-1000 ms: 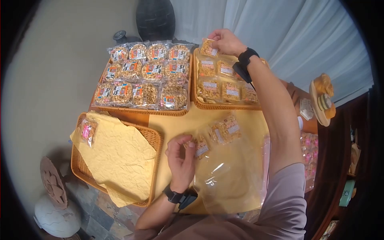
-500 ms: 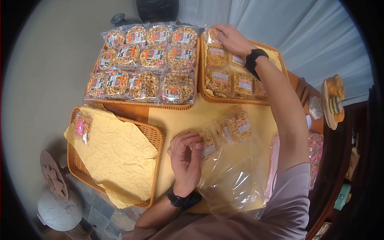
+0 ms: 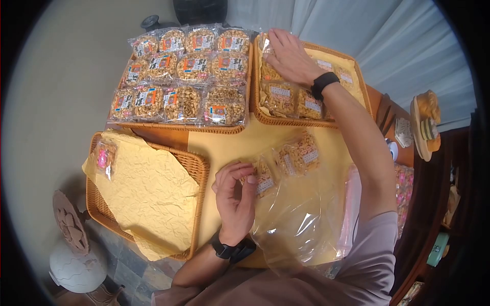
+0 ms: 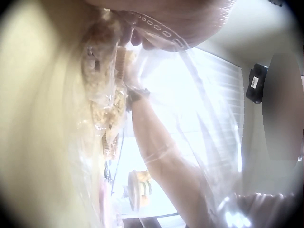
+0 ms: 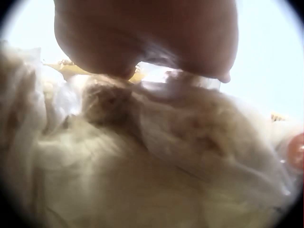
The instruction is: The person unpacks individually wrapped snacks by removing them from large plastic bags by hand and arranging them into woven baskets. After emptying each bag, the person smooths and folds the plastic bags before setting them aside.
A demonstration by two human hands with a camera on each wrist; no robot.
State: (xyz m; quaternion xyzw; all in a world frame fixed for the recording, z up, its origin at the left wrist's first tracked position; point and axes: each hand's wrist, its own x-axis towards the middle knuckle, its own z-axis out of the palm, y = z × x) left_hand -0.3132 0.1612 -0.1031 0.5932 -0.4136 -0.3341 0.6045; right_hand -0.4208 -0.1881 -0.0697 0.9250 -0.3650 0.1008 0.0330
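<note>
Left hand on the near snack packet, right hand away in the far basket

Left hand (image 3: pixel 235 196) pinches a snack packet (image 3: pixel 264 178) at its 1 o'clock; right hand (image 3: pixel 290 56) lies flat on basket (image 3: pixel 306 121) packets at 12 o'clock.

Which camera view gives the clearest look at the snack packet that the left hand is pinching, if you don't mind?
The head view: the snack packet lies in full sight, pinched by the left hand. The left wrist view shows it only as a blur behind glaring plastic; the right wrist view does not show it.
</note>
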